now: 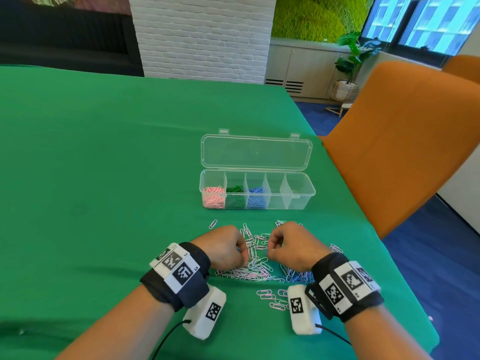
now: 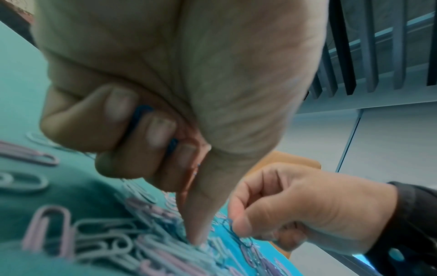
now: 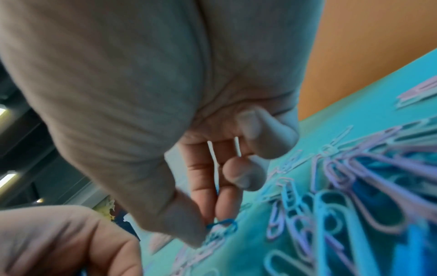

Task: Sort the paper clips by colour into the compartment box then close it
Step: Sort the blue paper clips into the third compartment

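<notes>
Sorting well under way, picking step in hand. Clear plastic compartment box (image 1: 257, 189) on the green-covered table (image 1: 104, 165), far of the hands, hinged lid (image 1: 255, 153) laid open behind it; pink clips in the leftmost compartment, green next, blue in the third, the two right compartments apparently bare. Loose heap of pastel wire paper clips (image 1: 255, 266), pink, white and light blue, spread on the table just near of the box, between and under both hands, with a few pink strays nearer still.

Left hand (image 1: 223, 246) curled, fingers (image 2: 132, 130) clamped on several blue clips and what looks like a pink one against the palm, thumb tip pressing down into the heap. Right hand (image 1: 292, 245) curled too, thumb and forefinger (image 3: 227, 201) pinching a dark blue clip (image 3: 223, 225) at the heap's edge, white wire showing under the curled fingers.

Best done by lifting the pinched clip straight up and giving a slight shake, since clips hook one another and drag neighbours along. Worth keeping one colour per fist; mixed handfuls mean re-sorting over the box. Release low over the matching compartment, clear of the thin dividers, so nothing bounces across. Lid closing only once the table is bare of clips.
</notes>
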Motion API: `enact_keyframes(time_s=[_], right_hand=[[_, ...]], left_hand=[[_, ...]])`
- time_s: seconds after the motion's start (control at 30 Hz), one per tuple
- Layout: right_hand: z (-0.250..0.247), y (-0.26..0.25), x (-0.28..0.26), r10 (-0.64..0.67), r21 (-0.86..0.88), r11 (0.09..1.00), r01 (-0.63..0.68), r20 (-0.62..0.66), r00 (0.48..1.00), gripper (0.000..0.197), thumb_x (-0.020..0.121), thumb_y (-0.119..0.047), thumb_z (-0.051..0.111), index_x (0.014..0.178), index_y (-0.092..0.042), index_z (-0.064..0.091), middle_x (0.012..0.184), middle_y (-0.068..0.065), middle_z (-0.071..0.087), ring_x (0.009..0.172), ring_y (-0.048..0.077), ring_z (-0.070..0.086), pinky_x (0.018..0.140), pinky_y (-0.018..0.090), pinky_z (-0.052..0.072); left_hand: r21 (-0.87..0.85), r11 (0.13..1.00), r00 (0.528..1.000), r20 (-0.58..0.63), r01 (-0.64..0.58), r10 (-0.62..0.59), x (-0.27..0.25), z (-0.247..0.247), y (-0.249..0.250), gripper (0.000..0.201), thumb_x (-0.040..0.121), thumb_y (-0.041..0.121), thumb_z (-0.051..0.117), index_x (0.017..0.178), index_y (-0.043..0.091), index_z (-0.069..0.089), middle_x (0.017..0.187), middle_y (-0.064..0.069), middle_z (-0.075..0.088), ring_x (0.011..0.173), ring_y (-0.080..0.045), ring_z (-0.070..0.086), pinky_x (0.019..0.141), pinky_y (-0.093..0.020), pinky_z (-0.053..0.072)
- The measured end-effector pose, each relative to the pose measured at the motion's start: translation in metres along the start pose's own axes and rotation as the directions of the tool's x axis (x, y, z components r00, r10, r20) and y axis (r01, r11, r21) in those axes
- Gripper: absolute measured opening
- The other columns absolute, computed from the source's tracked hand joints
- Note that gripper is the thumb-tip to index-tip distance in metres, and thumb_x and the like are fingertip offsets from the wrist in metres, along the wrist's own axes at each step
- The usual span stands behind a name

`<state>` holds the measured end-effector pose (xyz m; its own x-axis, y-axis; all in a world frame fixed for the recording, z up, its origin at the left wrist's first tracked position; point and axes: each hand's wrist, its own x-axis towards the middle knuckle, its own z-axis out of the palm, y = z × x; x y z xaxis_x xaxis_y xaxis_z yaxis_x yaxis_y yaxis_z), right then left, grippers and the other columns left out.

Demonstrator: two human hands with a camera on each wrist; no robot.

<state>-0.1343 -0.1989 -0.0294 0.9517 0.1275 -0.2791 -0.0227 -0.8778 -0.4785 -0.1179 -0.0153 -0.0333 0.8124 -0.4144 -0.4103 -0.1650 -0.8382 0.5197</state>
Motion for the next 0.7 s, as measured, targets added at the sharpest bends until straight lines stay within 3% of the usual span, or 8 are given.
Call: enact_keyframes(time_s=[0.07,0.23,0.37,0.5,0.6,0.7], right_hand=[[-0.003,-0.003,0.000,-0.031,0.056,0.998,0.032,-0.023,0.999,0.007,0.085,-0.014,0.065,0.080,-0.014,0.070,0.081,-0.001,0.071,0.072,0.010,0.063,0.070,0.024,0.054],[-0.010,-0.004,0.000,-0.071,0.318,0.945,0.080,-0.039,0.997,0.006,0.085,-0.010,0.068,0.079,-0.010,0.070,0.070,-0.002,0.068,0.062,0.006,0.059,0.061,0.021,0.052],[-0.010,-0.007,-0.001,-0.062,0.536,0.842,0.057,-0.009,0.998,0.006,0.088,-0.009,0.070,0.083,-0.008,0.068,0.084,0.011,0.075,0.076,0.013,0.071,0.054,0.021,0.052],[-0.003,-0.013,0.000,-0.041,0.603,0.795,0.060,-0.044,0.998,0.008,0.088,-0.003,0.067,0.081,-0.006,0.066,0.082,0.015,0.074,0.079,0.018,0.073,0.055,0.022,0.055],[-0.004,-0.011,0.000,-0.035,0.608,0.792,0.062,-0.057,0.998,0.009,0.088,-0.001,0.067,0.081,-0.006,0.066,0.082,0.016,0.074,0.076,0.019,0.073,0.055,0.023,0.055],[-0.006,-0.007,0.001,-0.018,0.607,0.793,0.054,-0.064,0.998,0.007,0.088,0.000,0.067,0.082,-0.005,0.066,0.082,0.015,0.074,0.069,0.014,0.071,0.053,0.023,0.054]], left_hand=[[-0.014,1.000,1.000,0.008,-0.005,0.005,0.001,-0.001,-0.001,0.010,0.090,0.020,0.063,0.091,0.021,0.072,0.091,0.004,0.071,0.086,-0.017,0.065,0.081,-0.034,0.056],[-0.111,0.993,0.999,-0.010,-0.035,0.034,0.003,-0.009,-0.005,0.013,0.095,0.021,0.056,0.087,0.024,0.067,0.080,0.010,0.063,0.067,-0.007,0.053,0.066,-0.024,0.046],[-0.248,0.969,0.999,-0.046,-0.013,0.002,0.005,-0.014,-0.009,0.012,0.097,0.023,0.057,0.088,0.024,0.065,0.084,0.004,0.063,0.061,-0.010,0.047,0.060,-0.023,0.042],[-0.343,0.939,0.998,-0.059,-0.026,0.006,0.007,-0.014,-0.009,0.011,0.097,0.027,0.059,0.090,0.021,0.066,0.088,-0.001,0.065,0.068,-0.014,0.049,0.070,-0.031,0.049],[-0.335,0.942,0.999,-0.048,-0.022,0.006,0.005,-0.014,-0.007,0.011,0.097,0.026,0.059,0.090,0.021,0.065,0.087,0.000,0.063,0.065,-0.013,0.045,0.064,-0.026,0.041],[-0.287,0.958,1.000,-0.022,-0.023,0.017,0.003,-0.017,-0.007,0.011,0.098,0.022,0.058,0.089,0.022,0.064,0.088,0.002,0.063,0.066,-0.010,0.048,0.063,-0.023,0.042]])
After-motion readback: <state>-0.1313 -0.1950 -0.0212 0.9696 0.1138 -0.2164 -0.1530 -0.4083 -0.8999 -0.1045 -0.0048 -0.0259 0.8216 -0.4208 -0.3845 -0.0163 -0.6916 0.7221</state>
